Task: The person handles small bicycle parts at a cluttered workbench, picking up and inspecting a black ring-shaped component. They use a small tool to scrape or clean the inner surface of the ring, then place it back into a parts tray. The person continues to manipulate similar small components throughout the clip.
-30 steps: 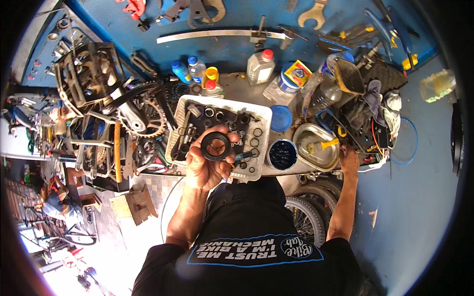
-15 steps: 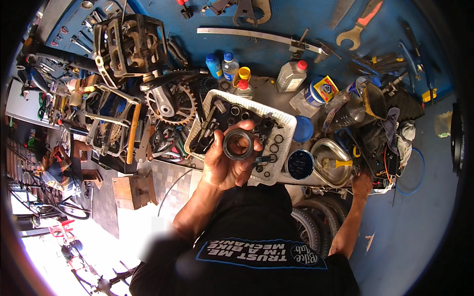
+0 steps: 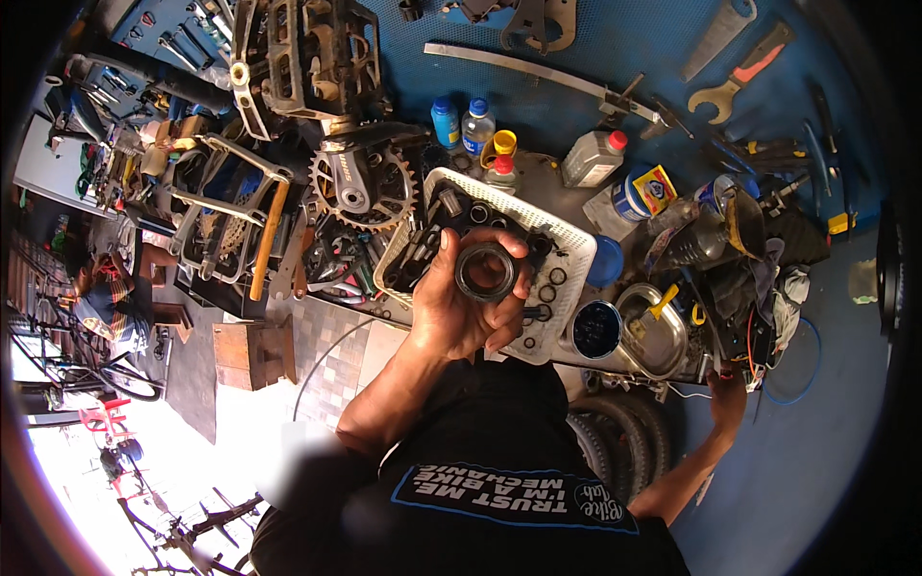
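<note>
Item: one black ring (image 3: 464,276), carried in the raised left hand (image 3: 469,302), thumb to one side and fingers curled round the other, its opening turned upward and, from here, seen against the white basket (image 3: 526,205). Handling note: a light grip on the outer rim, fingertips clear of the bore, looks best; tilting it slowly should let light reach the inner face, and keeping it over the basket would guard against a drop. Right hand (image 3: 727,386): low at the far right end of the bench (image 3: 545,180); whether it grips anything, I cannot tell. Bench, further: open tub (image 3: 575,332) of dark contents; metal tray (image 3: 669,338) with yellow-handled brush (image 3: 664,301); blue lid (image 3: 606,261); grey bottle (image 3: 593,160), red-capped; crank with chainring (image 3: 352,182). Room: blue tool board (image 3: 576,72) behind; tyres (image 3: 636,437) below; wooden box (image 3: 252,353) on the floor; another person (image 3: 108,305), far left.
</note>
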`<state>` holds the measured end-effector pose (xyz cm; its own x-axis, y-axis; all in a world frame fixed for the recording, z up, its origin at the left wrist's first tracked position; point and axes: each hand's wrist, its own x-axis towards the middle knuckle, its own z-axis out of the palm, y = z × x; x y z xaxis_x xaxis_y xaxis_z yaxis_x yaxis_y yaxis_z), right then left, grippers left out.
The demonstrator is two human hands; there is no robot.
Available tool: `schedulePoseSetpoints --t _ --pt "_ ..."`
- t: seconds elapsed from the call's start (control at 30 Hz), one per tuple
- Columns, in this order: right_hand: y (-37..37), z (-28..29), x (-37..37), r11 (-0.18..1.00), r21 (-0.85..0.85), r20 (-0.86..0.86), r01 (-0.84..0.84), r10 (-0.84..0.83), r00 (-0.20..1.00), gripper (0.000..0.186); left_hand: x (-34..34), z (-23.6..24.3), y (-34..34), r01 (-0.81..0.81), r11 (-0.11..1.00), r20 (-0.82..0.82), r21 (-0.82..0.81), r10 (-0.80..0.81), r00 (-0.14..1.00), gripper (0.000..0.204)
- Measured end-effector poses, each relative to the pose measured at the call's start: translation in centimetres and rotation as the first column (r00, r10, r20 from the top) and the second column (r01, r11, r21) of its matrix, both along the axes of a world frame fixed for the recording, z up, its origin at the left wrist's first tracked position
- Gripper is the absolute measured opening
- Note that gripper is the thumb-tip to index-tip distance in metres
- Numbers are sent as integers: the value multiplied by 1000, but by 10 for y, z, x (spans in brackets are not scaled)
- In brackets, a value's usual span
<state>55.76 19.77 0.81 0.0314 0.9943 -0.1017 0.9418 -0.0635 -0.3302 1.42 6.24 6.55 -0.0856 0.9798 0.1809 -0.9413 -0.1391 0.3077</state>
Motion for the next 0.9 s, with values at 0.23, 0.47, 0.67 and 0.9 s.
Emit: schedulePoseSetpoints --t 0.23,0.47,0.67,0.9 --pt "-28 63 -110 980 194 -639 39 96 763 32 -2 5 -1 -46 998 -47 -53 44 998 76" --pt "-35 90 -231 930 287 -885 -231 350 308 43 2 12 -3 -126 989 -127 -80 115 985 79" --pt "-50 121 -356 776 121 -954 -619 263 142 61 3 10 -6 -104 994 -279 -32 91 956 85" --pt "-51 132 -413 630 150 -901 -762 405 158 64 13 31 -17 -353 919 -507 -174 224 832 81"
